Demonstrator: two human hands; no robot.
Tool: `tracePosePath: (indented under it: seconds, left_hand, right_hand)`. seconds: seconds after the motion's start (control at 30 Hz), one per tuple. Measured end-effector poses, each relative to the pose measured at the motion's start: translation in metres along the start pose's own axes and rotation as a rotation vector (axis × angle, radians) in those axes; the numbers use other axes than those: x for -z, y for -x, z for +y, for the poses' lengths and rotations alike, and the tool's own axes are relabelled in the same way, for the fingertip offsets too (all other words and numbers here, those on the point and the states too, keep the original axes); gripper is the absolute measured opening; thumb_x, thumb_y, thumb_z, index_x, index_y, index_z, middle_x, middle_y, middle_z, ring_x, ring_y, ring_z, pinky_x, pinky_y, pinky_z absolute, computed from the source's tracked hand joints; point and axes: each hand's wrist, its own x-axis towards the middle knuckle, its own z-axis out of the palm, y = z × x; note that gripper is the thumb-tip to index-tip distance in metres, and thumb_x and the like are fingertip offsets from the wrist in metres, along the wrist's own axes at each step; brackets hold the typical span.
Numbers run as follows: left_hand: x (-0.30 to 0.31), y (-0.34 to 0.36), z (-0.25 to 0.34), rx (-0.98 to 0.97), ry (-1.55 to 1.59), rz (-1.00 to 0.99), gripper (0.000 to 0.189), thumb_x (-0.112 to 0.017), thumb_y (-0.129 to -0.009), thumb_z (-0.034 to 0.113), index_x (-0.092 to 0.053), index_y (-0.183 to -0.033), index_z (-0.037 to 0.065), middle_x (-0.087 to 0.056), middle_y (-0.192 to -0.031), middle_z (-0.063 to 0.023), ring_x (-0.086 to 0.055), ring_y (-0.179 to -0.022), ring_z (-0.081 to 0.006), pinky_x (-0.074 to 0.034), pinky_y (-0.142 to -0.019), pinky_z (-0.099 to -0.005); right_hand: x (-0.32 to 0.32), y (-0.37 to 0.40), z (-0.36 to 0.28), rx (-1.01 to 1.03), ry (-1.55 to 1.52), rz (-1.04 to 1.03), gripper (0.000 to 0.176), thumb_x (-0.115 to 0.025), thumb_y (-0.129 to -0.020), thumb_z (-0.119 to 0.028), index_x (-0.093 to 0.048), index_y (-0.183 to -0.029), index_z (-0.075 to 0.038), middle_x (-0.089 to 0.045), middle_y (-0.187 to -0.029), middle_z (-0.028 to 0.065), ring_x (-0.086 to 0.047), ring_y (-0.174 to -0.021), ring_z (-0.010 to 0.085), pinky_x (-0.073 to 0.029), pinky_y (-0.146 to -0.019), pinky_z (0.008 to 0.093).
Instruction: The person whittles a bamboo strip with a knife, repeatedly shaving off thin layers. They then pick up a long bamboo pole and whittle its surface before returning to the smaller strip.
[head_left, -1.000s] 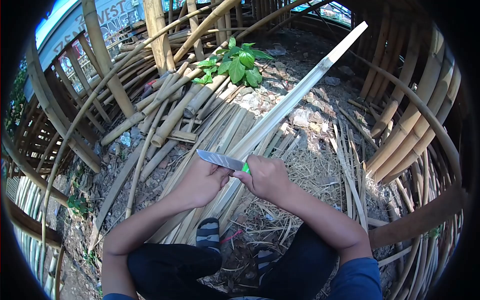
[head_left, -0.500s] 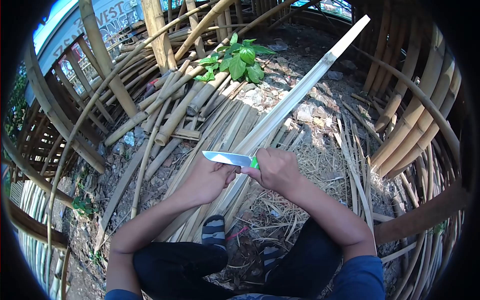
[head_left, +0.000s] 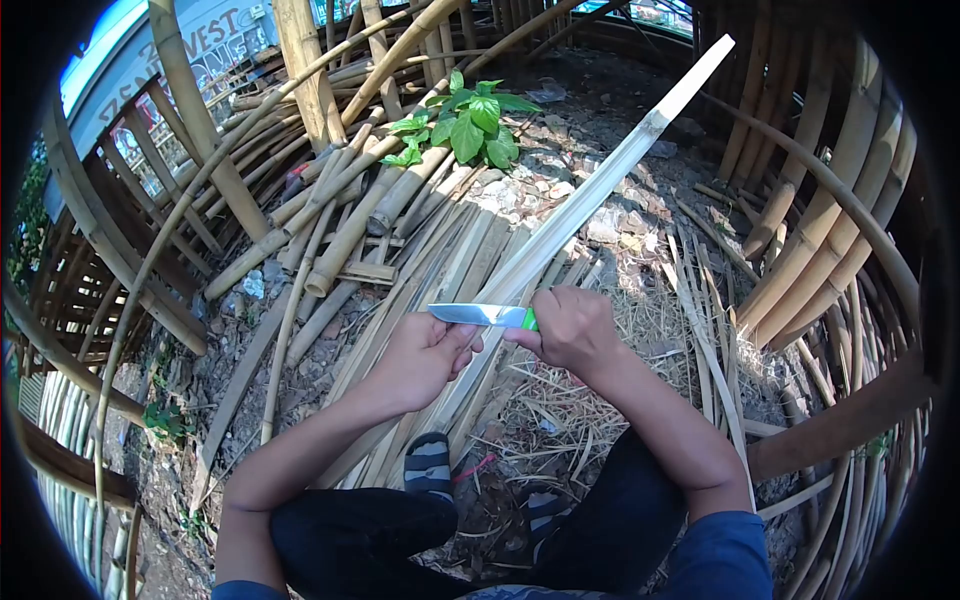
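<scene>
**Knife laid across a slat**

I am watching the right hand (head_left: pixel 575 335) wrapping its fingers tight around the green grip of a knife (head_left: pixel 478 315). The blade is pointing left and lying across a long pale slat (head_left: pixel 620 165). The left hand (head_left: pixel 425 355) is clamping the slat just below the blade, thumb right under it. The slat is slanting up and away to the right over split bamboo (head_left: pixel 470 255) lying on the ground.
</scene>
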Motion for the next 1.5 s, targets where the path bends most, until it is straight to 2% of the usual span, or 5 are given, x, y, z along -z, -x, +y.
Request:
tracePosePath:
  seconds: [0.3,0.5,0.7,0.83,1.5]
  left_hand:
    - [0.023,0.010,-0.022,0.057,-0.027,-0.003,0.034,-0.047,-0.106,0.029,-0.060,-0.091,0.002,-0.046,-0.062,0.0036,-0.035,-0.049,-0.0041,-0.027,-0.044,-0.0211]
    - [0.022,0.013,-0.019,0.160,0.014,-0.055,0.036,-0.048,-0.106,0.032,-0.059,-0.091,0.002,-0.045,-0.062,0.0036,-0.034,-0.049,-0.0044,-0.027,-0.044,-0.0210]
    - [0.022,0.012,-0.024,0.036,-0.118,-0.010,0.035,-0.047,-0.106,0.031,-0.059,-0.092,0.002,-0.046,-0.063,0.0029,-0.035,-0.049,-0.0048,-0.030,-0.045,-0.0211]
    - [0.015,0.016,-0.024,0.025,-0.135,-0.061,0.035,-0.046,-0.106,0.030,-0.059,-0.092,0.002,-0.046,-0.063,0.0029,-0.037,-0.050,-0.0050,-0.032,-0.046,-0.0213]
    - [0.022,0.041,-0.023,0.174,-0.177,-0.082,0.032,-0.049,-0.105,0.021,-0.061,-0.087,-0.002,-0.052,-0.063,0.0005,-0.044,-0.054,-0.0071,-0.039,-0.051,-0.0244]
  right_hand:
    - [0.011,0.032,0.064,-0.328,0.194,-0.060,0.050,-0.056,-0.095,-0.053,-0.052,-0.070,-0.010,-0.052,-0.052,0.0073,-0.055,-0.042,0.0234,-0.043,-0.038,0.0350]
    - [0.021,0.047,0.083,-0.188,0.300,-0.031,0.052,-0.056,-0.094,-0.056,-0.053,-0.069,-0.010,-0.054,-0.054,0.0064,-0.056,-0.043,0.0214,-0.043,-0.038,0.0344]
    - [0.018,0.042,0.043,-0.430,0.012,-0.175,0.041,-0.058,-0.096,-0.043,-0.056,-0.079,-0.005,-0.055,-0.058,0.0094,-0.059,-0.050,0.0270,-0.045,-0.044,0.0380]
    - [0.017,0.023,0.017,-0.196,-0.096,-0.072,0.046,-0.060,-0.095,-0.046,-0.054,-0.073,-0.006,-0.056,-0.054,0.0098,-0.059,-0.044,0.0284,-0.046,-0.040,0.0398]
    - [0.026,0.067,0.090,-0.127,0.180,-0.076,0.053,-0.056,-0.093,-0.057,-0.050,-0.072,-0.009,-0.050,-0.052,0.0049,-0.055,-0.043,0.0216,-0.044,-0.039,0.0350]
